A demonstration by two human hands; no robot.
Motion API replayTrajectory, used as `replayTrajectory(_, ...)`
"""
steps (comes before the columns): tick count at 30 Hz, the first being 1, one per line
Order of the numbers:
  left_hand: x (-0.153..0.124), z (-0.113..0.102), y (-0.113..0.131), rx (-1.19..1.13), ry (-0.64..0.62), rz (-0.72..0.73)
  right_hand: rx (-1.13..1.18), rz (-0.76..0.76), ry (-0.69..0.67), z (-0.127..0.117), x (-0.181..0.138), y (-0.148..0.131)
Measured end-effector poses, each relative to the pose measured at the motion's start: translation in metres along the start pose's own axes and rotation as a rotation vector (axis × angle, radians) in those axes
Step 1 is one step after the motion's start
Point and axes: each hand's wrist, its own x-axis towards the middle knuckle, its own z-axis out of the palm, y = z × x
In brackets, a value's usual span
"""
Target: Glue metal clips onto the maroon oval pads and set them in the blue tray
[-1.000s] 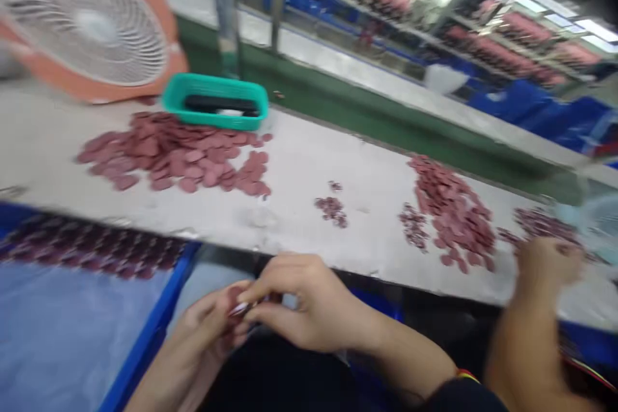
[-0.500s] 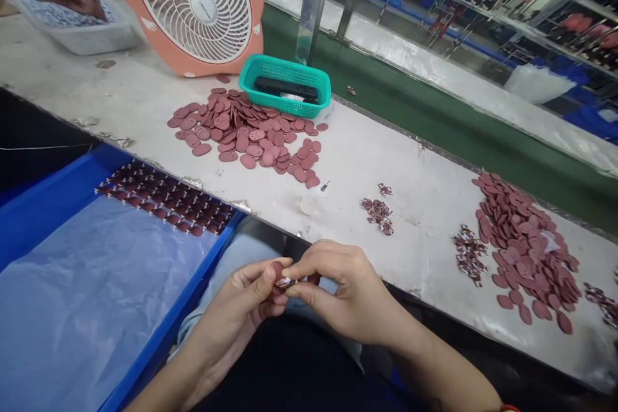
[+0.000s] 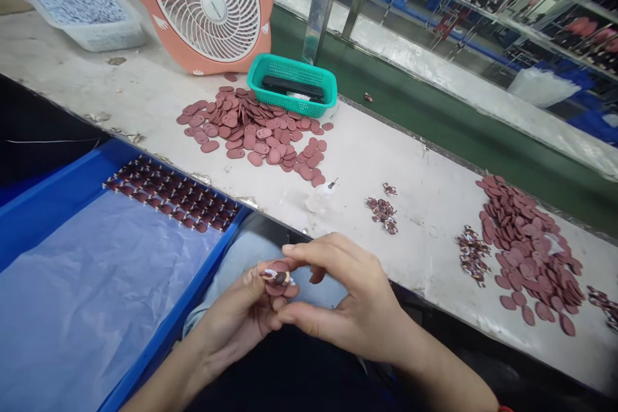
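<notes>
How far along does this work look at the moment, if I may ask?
Done: neat rows of maroon discs in the blue tray. In hand: one disc held in the left hand, the right hand beside it. Remaining: loose disc piles and small ornament clusters on the bench.

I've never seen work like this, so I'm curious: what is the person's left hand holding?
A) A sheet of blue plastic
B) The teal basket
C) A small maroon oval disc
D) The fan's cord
C. The left hand grips the small maroon oval disc at its fingertips, with a tiny light-coloured piece on the disc.
</notes>
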Motion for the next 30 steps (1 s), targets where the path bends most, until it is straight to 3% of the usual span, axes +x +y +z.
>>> replayTrajectory(4, -0.001, 0.000, 0.000, -0.070, 0.023, -0.024, 0.032, 0.018, 0.070, 0.004, 0.000, -0.002)
replayTrajectory(14, -0.002, -0.006, 0.001, -0.074, -0.028, 0.009, 0.068, 0.130, 0.025, 0.011, 0.002, -0.004)
replayTrajectory(23, -0.003, -0.010, 0.005, 0.033, -0.105, 0.078, 0.064, 0.068, 0.063, 0.022, 0.005, -0.003)
replayTrajectory(26, -0.004, -0.008, 0.008, 0.119, 0.029, 0.158, -0.098, 0.002, 0.158, 0.031, 0.003, 0.004)
replayTrajectory(30, -0.008, -0.007, 0.010, 0.261, 0.292, 0.511, -0.382, -0.154, 0.249, 0.046, 0.000, 0.017)
